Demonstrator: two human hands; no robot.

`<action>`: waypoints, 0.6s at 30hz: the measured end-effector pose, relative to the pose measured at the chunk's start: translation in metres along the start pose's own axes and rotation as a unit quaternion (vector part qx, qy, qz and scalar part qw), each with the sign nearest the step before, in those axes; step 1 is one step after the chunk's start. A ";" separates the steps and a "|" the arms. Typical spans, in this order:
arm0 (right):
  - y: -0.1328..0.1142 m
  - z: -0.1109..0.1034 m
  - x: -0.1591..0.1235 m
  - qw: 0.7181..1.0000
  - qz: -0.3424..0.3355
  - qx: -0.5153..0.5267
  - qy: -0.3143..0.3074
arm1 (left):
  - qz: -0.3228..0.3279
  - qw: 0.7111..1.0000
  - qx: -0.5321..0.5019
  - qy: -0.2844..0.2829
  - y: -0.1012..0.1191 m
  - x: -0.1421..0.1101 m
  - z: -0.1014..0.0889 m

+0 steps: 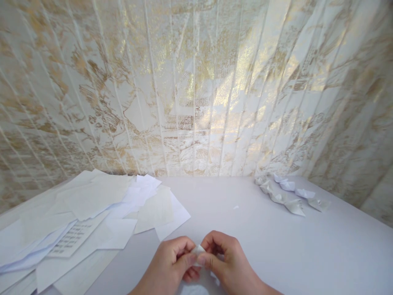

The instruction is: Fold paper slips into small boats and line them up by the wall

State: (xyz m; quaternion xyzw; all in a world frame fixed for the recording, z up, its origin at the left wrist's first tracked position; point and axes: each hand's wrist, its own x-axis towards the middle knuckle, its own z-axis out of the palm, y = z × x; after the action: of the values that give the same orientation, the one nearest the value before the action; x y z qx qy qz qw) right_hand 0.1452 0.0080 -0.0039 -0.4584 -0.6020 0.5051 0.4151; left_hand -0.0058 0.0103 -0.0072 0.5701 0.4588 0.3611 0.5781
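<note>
A small folded piece of white paper (199, 249) is pinched between my two hands, low in the middle of the head view. My left hand (176, 260) grips its left side, thumb on the near face and fingers curled behind. On the right side, my right hand (225, 256) holds it the same way, the thumbs almost touching. Only the pointed top of the paper shows; the rest is covered by fingers. Beneath the hands lies something white and blurred that I cannot make out.
A spread pile of loose white paper sheets (92, 196), one with printed lines, covers the table's left. Several small folded paper boats (294, 207) stand in two rows at the back right. A tiny paper scrap (236, 207) lies mid-table (245, 229). A patterned curtain (196, 90) hangs behind.
</note>
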 end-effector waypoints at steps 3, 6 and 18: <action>-0.001 0.001 -0.002 0.998 -0.024 -0.058 0.021 | 0.006 0.998 0.055 0.004 0.003 -0.004 0.006; -0.006 -0.001 -0.004 0.994 -0.063 -0.077 0.040 | 0.014 0.995 0.096 0.007 0.005 -0.007 0.009; 0.008 -0.007 0.004 0.998 -0.055 0.028 -0.004 | 0.041 0.998 -0.035 0.031 0.000 0.000 -0.001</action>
State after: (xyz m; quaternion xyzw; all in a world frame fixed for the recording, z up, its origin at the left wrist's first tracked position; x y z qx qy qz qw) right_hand 0.1523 0.0136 -0.0106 -0.4107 -0.6139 0.5001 0.4520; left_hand -0.0072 0.0107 -0.0073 0.5564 0.4395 0.4180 0.5679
